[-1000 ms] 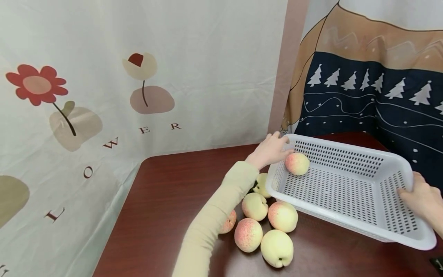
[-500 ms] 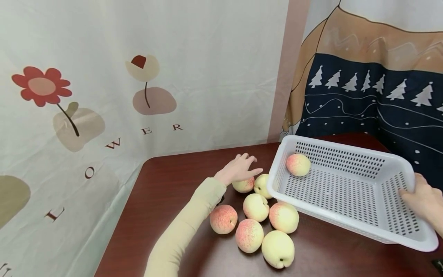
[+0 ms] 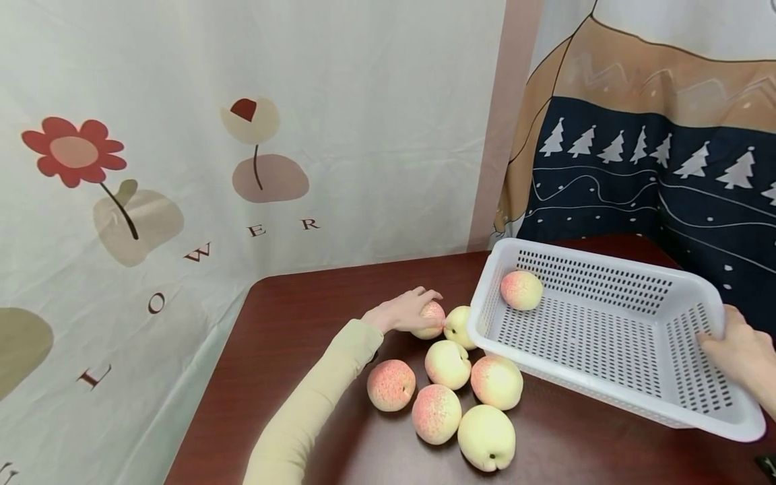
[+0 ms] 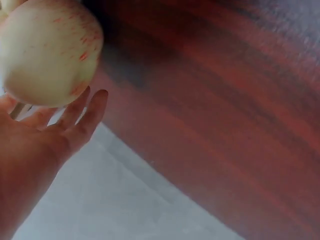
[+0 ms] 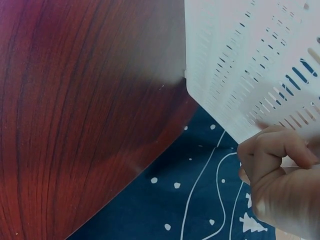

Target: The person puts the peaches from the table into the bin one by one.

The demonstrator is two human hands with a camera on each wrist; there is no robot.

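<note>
My left hand (image 3: pixel 400 312) is at a pink-and-yellow peach (image 3: pixel 432 319) on the table, fingers over its far side and thumb along its near side. In the left wrist view the fingers of my left hand (image 4: pixel 45 140) curve about a pale, red-speckled peach (image 4: pixel 50 52). The right hand (image 3: pixel 741 347) grips the end rim of a white perforated plastic basket (image 3: pixel 576 387), thumb inside the wall. Seen from the right wrist, curled fingers of my right hand (image 5: pixel 280 160) hold the basket's edge (image 5: pixel 210 85). One peach (image 3: pixel 521 290) lies at the basket's left end.
Several more peaches lie left of and before the basket, among them a reddish peach (image 3: pixel 391 385) and a yellow peach (image 3: pixel 486 438). The dark red table (image 3: pixel 291 323) ends at a pale curtain (image 3: pixel 364 135) and a navy tree-print cloth (image 3: pixel 606 182).
My left hand has drawn back from the basket, leftward and down, and closed about a peach on the table. The right hand and basket have hardly moved.
</note>
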